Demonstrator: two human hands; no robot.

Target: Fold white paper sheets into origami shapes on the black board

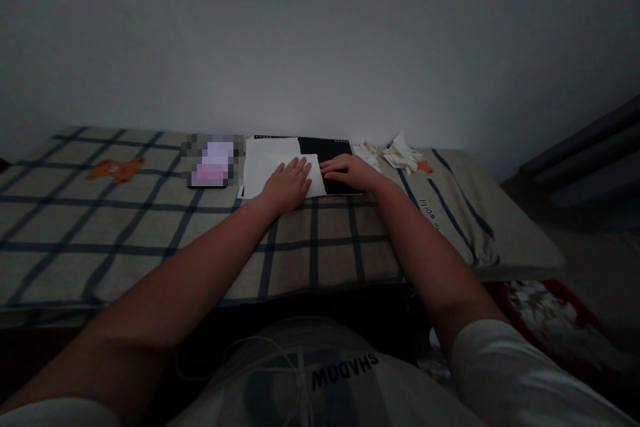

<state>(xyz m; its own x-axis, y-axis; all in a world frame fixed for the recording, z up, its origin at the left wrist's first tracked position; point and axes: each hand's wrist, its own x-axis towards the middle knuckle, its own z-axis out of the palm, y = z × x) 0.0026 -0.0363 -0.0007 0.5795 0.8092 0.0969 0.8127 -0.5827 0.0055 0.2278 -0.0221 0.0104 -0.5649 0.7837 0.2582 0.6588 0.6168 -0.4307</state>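
A white sheet of paper (267,160) lies over the left part of a black board or notebook cover (340,183) with small holes along its far edge. My left hand (290,183) rests flat on the paper, fingers stretched out and slightly apart. From the other side, my right hand (353,172) lies on the black surface, its extended fingertips near the paper's right edge. Neither hand grips anything visible. Other pale layers show beneath the sheet at the left.
A phone (215,161), blurred out, lies left of the paper. Crumpled paper scraps (401,155) sit to the right. A checked cloth (150,227) covers the surface, which meets a plain wall (320,40). A red container (565,290) with paper scraps stands low at right.
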